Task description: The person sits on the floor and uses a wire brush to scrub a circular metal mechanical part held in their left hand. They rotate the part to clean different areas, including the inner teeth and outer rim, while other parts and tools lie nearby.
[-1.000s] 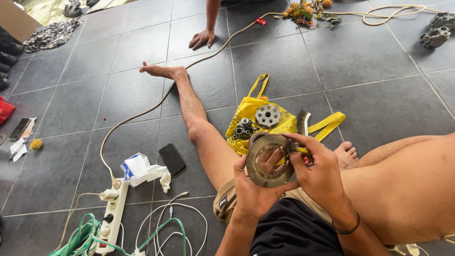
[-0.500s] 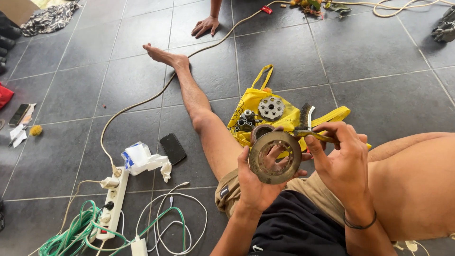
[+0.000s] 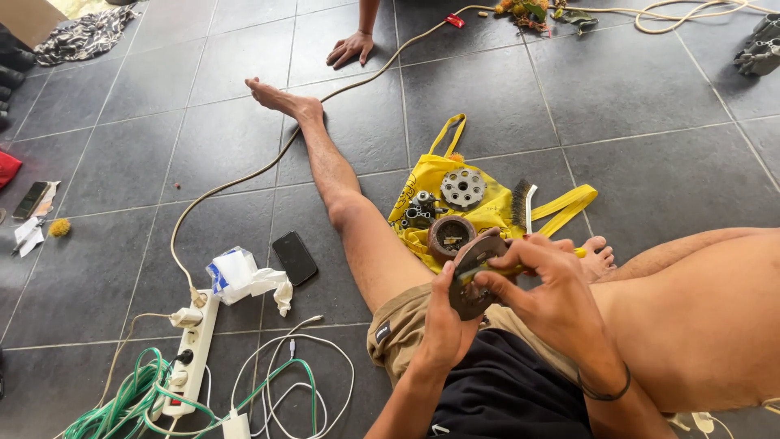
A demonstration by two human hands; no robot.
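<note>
In the head view, the person sits on a dark grey tiled floor with one bare leg stretched out and the other folded in. The left hand is wrapped around the lower edge of a rusty brown round metal disc, holding it upright over the lap. The right hand is curled shut on a thin tool with a yellow handle, pressing it against the face of the disc; the tool's tip is hidden behind the fingers.

Taking the disc as the landmark: just beyond it, on the floor, lies a yellow cloth bag spread flat. On the bag sit a brown ring-shaped metal part, nearest the disc, a silver toothed gear plate farther off, and a cluster of small grey metal parts beside it. A wire brush with a white handle lies on the bag, to the right of the gear plate.

Well to the left of the disc, a black phone lies flat, with crumpled white paper next to it and a white power strip with green and white cables nearer the camera. Far beyond the disc, another person's hand rests flat on the tiles beside a cream cable.
</note>
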